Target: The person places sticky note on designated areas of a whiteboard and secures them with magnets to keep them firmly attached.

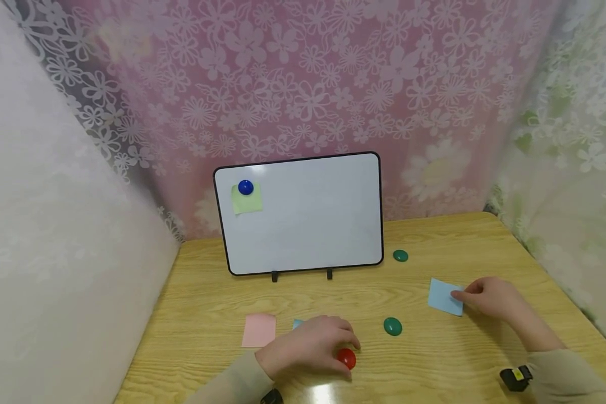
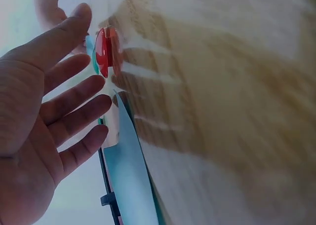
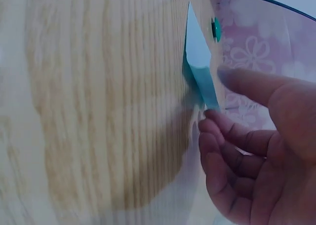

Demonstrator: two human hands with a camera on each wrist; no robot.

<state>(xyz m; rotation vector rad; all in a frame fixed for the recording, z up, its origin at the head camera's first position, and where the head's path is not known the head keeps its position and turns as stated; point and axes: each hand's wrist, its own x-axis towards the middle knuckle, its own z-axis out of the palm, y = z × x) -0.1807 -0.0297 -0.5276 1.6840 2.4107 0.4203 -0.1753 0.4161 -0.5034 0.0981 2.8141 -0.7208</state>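
A pink flowered backdrop (image 1: 313, 84) stands behind a pale wooden desk (image 1: 202, 314), where a whiteboard (image 1: 308, 219) rests on two small black feet. High on its left side, a blue magnet (image 1: 246, 187) sits over a yellow-green note (image 1: 248, 205).

The right hand (image 1: 495, 300) has its thumb and a finger drawn narrowly together at the right edge of a blue note (image 1: 440, 296), low over the desk; how firm the pinch is, I cannot tell. The left hand (image 1: 315, 342) arches with fingers wide around a red magnet (image 1: 347, 359) on the desk, and whether any finger touches it is unclear. A second blue note (image 2: 129, 180) lies partly under that hand, with a pink note (image 1: 259, 330) beside it. One green magnet (image 1: 393, 326) lies between the hands, another (image 1: 400, 256) just right of the whiteboard.

For a good pick-up, I would keep the right hand's pinch light and near the edge, since the paper looks thin and likely to crease, and lift it level. The left fingers would do best to take the magnet by opposite sides of its rim, without brushing the note underneath.
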